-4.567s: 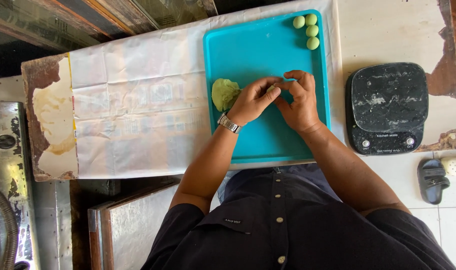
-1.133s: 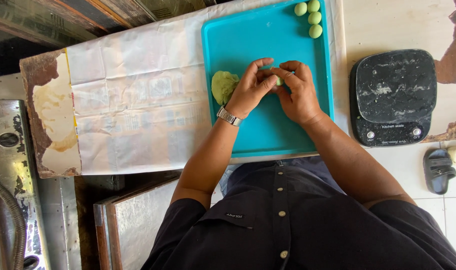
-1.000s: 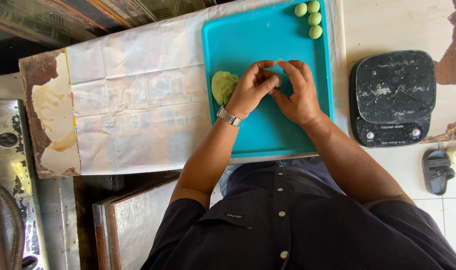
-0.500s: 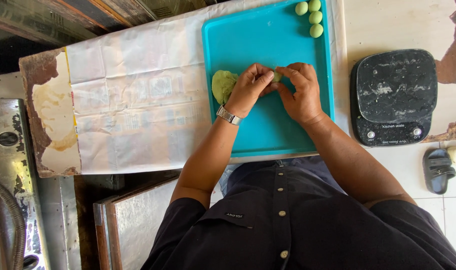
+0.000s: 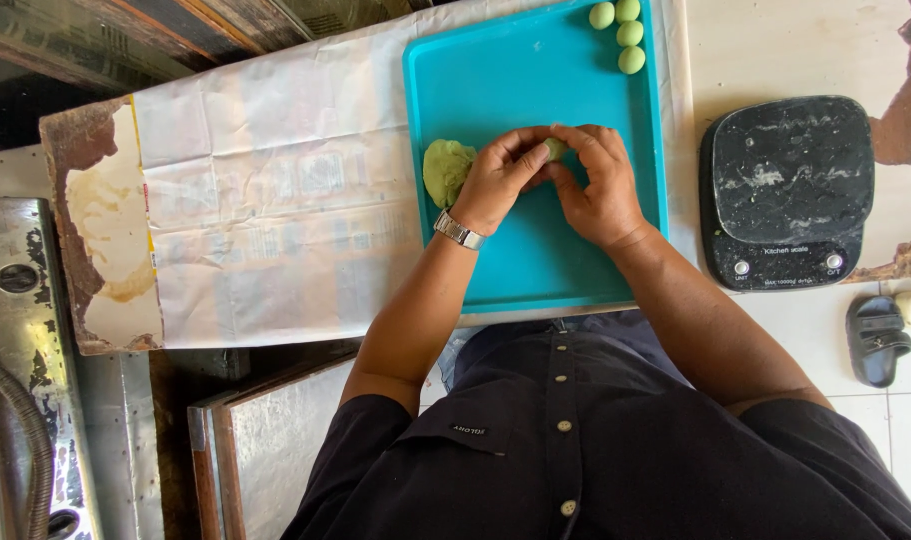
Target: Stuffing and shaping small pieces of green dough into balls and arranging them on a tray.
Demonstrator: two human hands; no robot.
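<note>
Over the teal tray (image 5: 535,260) on the counter (image 5: 765,50), the left hand (image 5: 495,180) and right hand (image 5: 600,185) meet, both grips closed around a small green dough piece (image 5: 554,148) pinched between their fingertips. A larger dough lump (image 5: 445,170) touches the left hand; four rolled balls (image 5: 620,30) sit at the tray's far corner, a black scale (image 5: 785,190) beside.

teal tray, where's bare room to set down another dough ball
On the teal tray: the far stretch left of the four green balls, and the near strip below both hands. Crowded mid-tray: dough lump, left hand and right hand pinching a small piece.
</note>
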